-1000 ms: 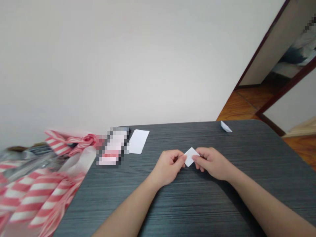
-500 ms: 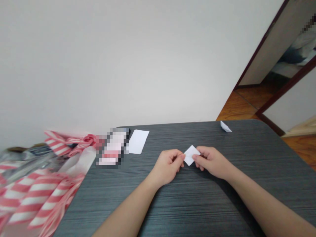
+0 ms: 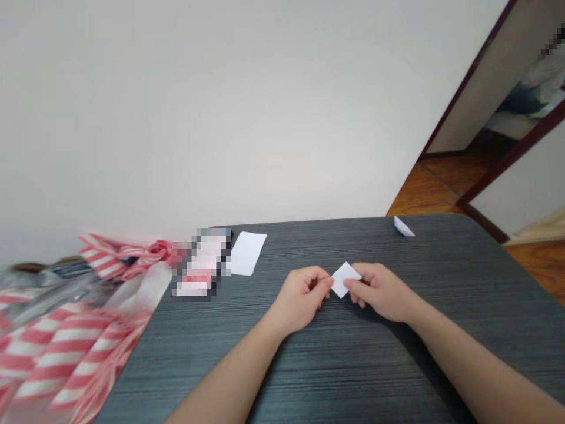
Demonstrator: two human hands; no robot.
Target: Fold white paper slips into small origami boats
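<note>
Between my hands, over the dark table (image 3: 304,371), is a small white piece of paper (image 3: 340,286), turned like a diamond. My left hand (image 3: 302,297) pinches its left corner between thumb and fingers. On the opposite side, my right hand (image 3: 375,290) grips it with the thumb on top and the fingers behind. Whether the paper is folded in layers I cannot tell. A folded white paper piece (image 3: 403,227) lies apart at the table's far right, beyond my right hand.
White paper sheets (image 3: 248,253) lie at the back left beside a blurred-out phone-like object (image 3: 203,262). Left of the table is a heap of red-and-white striped fabric or bags (image 3: 75,347). A white wall (image 3: 265,112) stands behind; wooden floor (image 3: 435,185) shows at right.
The paper and the fingers holding it have shifted very slightly to the right. Both hands keep their hold, and the other things stay where they were.
</note>
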